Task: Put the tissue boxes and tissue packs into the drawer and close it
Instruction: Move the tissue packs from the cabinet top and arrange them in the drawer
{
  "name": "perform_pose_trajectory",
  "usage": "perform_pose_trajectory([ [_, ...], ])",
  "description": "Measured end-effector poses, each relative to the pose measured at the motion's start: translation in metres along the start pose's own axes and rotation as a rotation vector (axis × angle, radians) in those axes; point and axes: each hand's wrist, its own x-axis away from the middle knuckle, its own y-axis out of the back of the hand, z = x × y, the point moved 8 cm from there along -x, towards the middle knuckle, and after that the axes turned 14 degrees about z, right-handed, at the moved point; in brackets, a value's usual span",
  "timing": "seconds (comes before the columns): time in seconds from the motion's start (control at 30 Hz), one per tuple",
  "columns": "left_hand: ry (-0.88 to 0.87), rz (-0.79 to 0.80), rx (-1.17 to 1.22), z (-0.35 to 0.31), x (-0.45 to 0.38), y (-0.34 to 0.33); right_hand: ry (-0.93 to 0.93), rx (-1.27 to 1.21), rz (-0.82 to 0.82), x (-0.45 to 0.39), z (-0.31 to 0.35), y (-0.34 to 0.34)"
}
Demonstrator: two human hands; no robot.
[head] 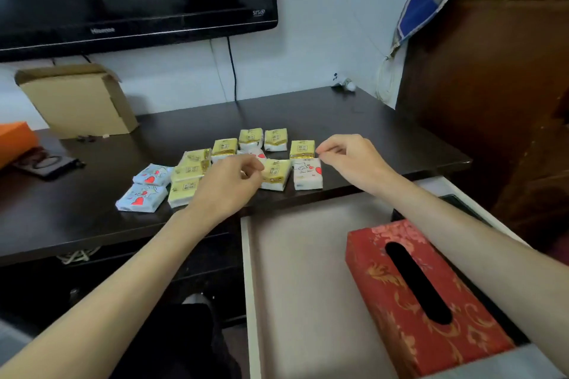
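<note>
One red tissue box (425, 295) lies in the open drawer (308, 271); I judge packs come next: left hand (229, 184) and right hand (348, 160) hover half-curled, gripping nothing, over the packs (274, 174) on the table (354, 120).

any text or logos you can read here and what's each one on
"Hisense": lower bezel of the television.
"SRS": small logo at the television's lower right corner.
Yellow tissue packs: printed labels, too blurred to read.
White heart pack: small script, unreadable.
Red tissue box: ornament only.
</note>
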Motion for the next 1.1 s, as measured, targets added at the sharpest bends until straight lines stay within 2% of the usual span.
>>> perform_pose_trajectory([
  [0.17, 0.031, -0.148, -0.080, 0.043, -0.031, 0.037, 0.035, 0.068, 0.012, -0.048, 0.024, -0.017],
  [0.33, 0.123, -0.019, -0.140, 0.067, -0.077, 0.047, -0.022, 0.253, 0.143, -0.096, 0.043, -0.038],
  [0.43, 0.066, 0.028, -0.199, 0.066, -0.078, 0.044, 0.033, 0.361, 0.271, -0.104, 0.046, -0.051],
  [0.53, 0.023, 0.008, -0.269, 0.071, -0.061, 0.036, 0.097, 0.659, 0.413, -0.092, 0.037, -0.074],
  [0.63, 0.049, 0.067, -0.341, 0.083, -0.049, 0.018, 0.210, 0.802, 0.375, -0.082, 0.038, -0.083],
  [0.87, 0.002, 0.058, -0.378, 0.087, -0.045, 0.010, 0.206, 0.713, 0.324, -0.075, 0.045, -0.085],
  [1.0, -0.006, 0.042, -0.380, 0.087, -0.047, 0.010, 0.250, 0.471, 0.226, -0.062, 0.049, -0.078],
  [1.1, -0.052, -0.025, -0.267, 0.082, -0.045, 0.015, 0.280, 0.211, 0.134, -0.047, 0.046, -0.070],
])
